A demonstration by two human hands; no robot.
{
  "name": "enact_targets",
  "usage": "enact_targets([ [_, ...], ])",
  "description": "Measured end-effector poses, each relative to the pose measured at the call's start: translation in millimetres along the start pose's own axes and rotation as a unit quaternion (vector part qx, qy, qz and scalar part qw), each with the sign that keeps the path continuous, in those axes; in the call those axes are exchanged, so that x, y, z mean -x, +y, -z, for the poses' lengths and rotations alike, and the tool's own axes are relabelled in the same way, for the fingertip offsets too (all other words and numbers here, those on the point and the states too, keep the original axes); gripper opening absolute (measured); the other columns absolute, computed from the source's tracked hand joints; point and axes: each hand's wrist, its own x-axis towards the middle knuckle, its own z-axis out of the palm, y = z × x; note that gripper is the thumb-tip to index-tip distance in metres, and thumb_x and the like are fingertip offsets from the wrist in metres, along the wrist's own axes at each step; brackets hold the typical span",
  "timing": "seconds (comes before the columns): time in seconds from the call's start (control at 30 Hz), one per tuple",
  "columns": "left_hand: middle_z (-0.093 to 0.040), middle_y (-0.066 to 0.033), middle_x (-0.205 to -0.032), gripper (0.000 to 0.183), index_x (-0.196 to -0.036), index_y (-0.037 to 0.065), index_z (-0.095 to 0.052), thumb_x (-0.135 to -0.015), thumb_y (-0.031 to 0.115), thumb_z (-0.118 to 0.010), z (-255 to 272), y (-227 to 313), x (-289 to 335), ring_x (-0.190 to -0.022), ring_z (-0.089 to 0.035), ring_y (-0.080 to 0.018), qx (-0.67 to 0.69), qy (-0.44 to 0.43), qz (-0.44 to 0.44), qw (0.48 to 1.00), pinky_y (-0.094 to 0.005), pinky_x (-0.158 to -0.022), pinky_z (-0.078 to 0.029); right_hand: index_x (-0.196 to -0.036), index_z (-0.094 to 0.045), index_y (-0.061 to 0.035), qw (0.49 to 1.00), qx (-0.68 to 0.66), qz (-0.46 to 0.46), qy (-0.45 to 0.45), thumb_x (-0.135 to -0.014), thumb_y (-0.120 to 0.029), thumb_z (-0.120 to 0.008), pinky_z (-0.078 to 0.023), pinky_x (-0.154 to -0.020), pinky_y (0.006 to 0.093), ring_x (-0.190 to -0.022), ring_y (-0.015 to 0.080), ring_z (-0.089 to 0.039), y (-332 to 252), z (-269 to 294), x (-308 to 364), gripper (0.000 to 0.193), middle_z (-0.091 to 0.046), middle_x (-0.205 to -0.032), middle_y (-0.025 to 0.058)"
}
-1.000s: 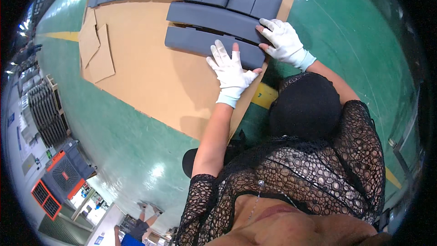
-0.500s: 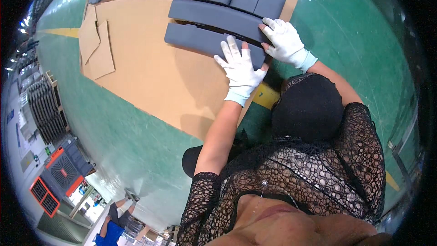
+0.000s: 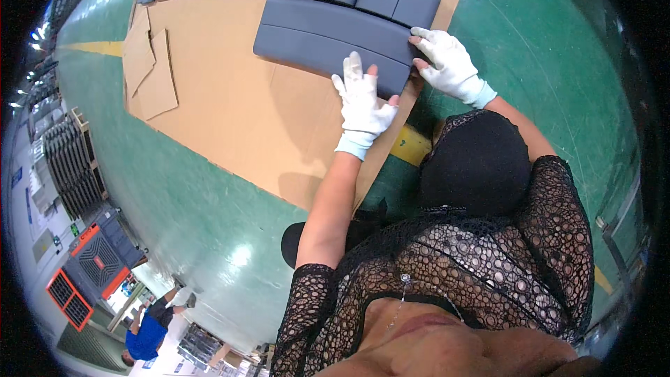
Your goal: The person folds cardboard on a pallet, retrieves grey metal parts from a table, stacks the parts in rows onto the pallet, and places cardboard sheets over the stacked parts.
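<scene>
Shows plain blue-grey on the panels (image 3: pixel 328 21), flat tan on the cardboard (image 3: pixel 223 98), white on both gloves (image 3: pixel 364 108), pale aqua on their cuffs (image 3: pixel 354 144), green with yellow stripes (image 3: pixel 412 145) on the floor (image 3: pixel 202 216), and black round-holed lace on the top (image 3: pixel 481 258).

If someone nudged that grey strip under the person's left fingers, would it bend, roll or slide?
The grey strip would probably hold its shape, as its long edges look smooth and unbuckled. It seems unlikely to roll, being wide and low on the cardboard. It might slide, since no fastening shows; its weight I can't tell.
</scene>
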Motion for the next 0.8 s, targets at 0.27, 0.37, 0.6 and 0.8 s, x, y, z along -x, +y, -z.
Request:
enact_targets([
  [0.27,-0.005,-0.0327,-0.144,0.103,-0.140,-0.005,-0.013,-0.070,0.044,-0.071,-0.1,-27.1,4.5,-0.135,-0.006,-0.0441,-0.016,0.032,0.222,0.974,-0.0490,-0.110,-0.008,-0.120,-0.052,-0.0091,0.973,-0.163,-0.161,0.008,-0.081,-0.013,-0.056,-0.046,-0.084,0.0380,-0.094,0.0331,-0.058,10.5,-9.6,16.4,0.039,-0.061,-0.101,0.0159],
  [0.37,-0.001,-0.0344,-0.143,0.105,-0.140,-0.005,-0.012,-0.070,0.050,-0.068,-0.6,-27.3,4.5,-0.135,-0.003,-0.0440,-0.006,0.028,0.230,0.973,-0.0485,-0.110,-0.005,-0.124,-0.049,-0.0101,0.929,-0.266,-0.252,-0.049,-0.083,-0.016,-0.054,-0.046,-0.083,0.0381,-0.094,0.0344,-0.059,-8.5,-8.3,13.9,0.042,-0.062,-0.101,0.0180],
  [0.6,0.002,-0.0331,-0.144,0.104,-0.141,-0.004,-0.011,-0.070,0.042,-0.072,0.2,-5.6,-1.3,-0.135,-0.001,-0.0451,0.034,0.029,0.257,0.965,-0.0458,-0.111,-0.005,-0.125,-0.046,-0.0099,0.941,-0.226,-0.246,-0.051,-0.084,-0.015,-0.053,-0.046,-0.080,0.0392,-0.093,0.0350,-0.059,-4.4,-12.7,13.4,0.042,-0.062,-0.100,0.0189],
  [0.8,0.008,-0.0318,-0.144,0.105,-0.142,0.001,-0.010,-0.068,0.040,-0.074,-2.8,-0.7,-2.2,-0.134,0.000,-0.0475,0.083,0.033,0.245,0.965,-0.0468,-0.110,-0.010,-0.123,-0.047,-0.0097,0.946,-0.206,-0.248,-0.035,-0.082,-0.010,-0.054,-0.047,-0.078,0.0382,-0.089,0.0342,-0.060,-3.6,-15.7,12.1,0.042,-0.062,-0.093,0.0172],
])
